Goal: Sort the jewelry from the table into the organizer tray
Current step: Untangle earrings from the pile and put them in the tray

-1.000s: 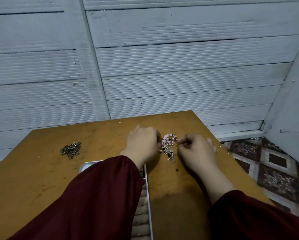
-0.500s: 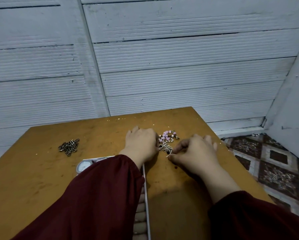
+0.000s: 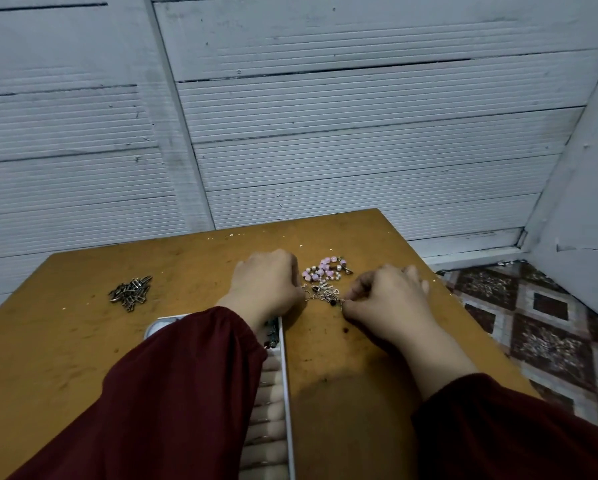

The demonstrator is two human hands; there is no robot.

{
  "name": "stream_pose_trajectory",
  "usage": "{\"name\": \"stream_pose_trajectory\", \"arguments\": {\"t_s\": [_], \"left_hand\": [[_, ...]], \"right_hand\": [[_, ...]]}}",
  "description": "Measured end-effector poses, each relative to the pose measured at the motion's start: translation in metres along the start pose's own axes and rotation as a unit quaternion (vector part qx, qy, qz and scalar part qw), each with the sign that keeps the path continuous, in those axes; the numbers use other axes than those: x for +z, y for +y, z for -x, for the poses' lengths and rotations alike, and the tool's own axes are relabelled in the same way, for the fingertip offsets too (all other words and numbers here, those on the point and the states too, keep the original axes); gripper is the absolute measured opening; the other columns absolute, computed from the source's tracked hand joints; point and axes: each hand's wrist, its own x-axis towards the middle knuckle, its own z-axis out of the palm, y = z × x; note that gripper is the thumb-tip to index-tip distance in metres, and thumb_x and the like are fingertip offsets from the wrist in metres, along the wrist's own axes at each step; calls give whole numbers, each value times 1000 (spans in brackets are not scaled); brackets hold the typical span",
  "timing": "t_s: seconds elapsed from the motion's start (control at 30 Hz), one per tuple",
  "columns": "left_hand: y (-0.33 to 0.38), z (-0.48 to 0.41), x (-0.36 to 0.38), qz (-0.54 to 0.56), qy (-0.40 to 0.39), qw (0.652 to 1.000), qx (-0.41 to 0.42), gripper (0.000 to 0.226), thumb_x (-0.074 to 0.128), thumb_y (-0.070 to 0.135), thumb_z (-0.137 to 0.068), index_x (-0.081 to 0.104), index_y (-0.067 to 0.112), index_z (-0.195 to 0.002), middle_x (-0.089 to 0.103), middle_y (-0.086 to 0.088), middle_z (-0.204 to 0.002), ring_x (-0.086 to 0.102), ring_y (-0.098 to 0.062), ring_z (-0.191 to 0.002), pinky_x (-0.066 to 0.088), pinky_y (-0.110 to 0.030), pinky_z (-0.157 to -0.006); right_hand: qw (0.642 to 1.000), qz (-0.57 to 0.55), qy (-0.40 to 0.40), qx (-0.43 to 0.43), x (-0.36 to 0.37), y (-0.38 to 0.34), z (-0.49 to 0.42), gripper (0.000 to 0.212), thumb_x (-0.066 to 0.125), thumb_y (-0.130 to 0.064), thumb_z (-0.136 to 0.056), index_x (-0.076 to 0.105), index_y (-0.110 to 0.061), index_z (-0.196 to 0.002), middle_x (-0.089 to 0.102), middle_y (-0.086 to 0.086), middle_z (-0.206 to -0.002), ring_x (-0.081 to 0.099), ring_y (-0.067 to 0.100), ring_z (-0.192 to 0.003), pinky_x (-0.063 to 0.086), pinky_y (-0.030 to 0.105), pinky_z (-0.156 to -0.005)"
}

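Head view: a brown counter [image 3: 83,341] stands against a grey plank wall [image 3: 325,133], with patterned floor [image 3: 539,323] at 3 o'clock.

Far on the counter lies the loose jewelry. There is a cluster of pink and pearl beads [image 3: 325,266], and touching it at its 6 o'clock a tangle of small metal charms [image 3: 325,292].

The left hand [image 3: 266,285] sits knuckles-up at 9 o'clock of that pile, fingers curled down against its edge. I cannot tell whether it holds anything.

The right hand [image 3: 391,299] is at 3 o'clock of the pile. Its thumb and forefinger are pinched narrow on a piece at the near edge of the charms, the other fingers bent behind.

A heap of dark metal clips [image 3: 131,293] lies well apart at 9 o'clock of the left hand.

The white tray [image 3: 288,393] lies at 6 o'clock of the left hand, largely under the maroon left sleeve [image 3: 173,393]. Padded rolls show along its right wall, and something dark shows in its far right corner — too hidden to name.
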Motion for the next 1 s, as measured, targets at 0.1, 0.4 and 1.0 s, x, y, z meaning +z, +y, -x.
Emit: {"name": "stream_pose_trajectory", "arguments": {"t_s": [0.1, 0.4, 1.0], "left_hand": [[0, -1, -3, 79, 15, 997, -11, 14, 72, 28, -77, 63, 27, -88, 65, 8, -86, 62, -18, -91, 50, -38, -87], [-2, -8, -10, 139, 141, 980, -29, 6, 65, 27, -80, 62, 33, -81, 63, 15, -77, 60, -21, -94, 48, -43, -89], [-10, -8, 11, -49, 47, 993, -95, 18, 59, 26, -89, 66, 25, -105, 67, -5, -111, 37, -33, -124, 33, -42, -91]], "right_hand": [[1000, -9, -8, 3, -2, 1, 0, 7, 67, -43, -73, 64, -38, -76, 50, -9, -94, 37, 23, -108, 25, 35, -83], [1000, 4, -8, -13, -2, 1, 1, 13, 66, -46, -78, 68, -39, -88, 48, -8, -96, 36, 23, -110, 23, 34, -83], [999, 26, 3, -29, -2, -3, 3, 14, 65, -48, -80, 70, -35, -84, 50, -9, -94, 37, 22, -108, 26, 36, -85]]}}
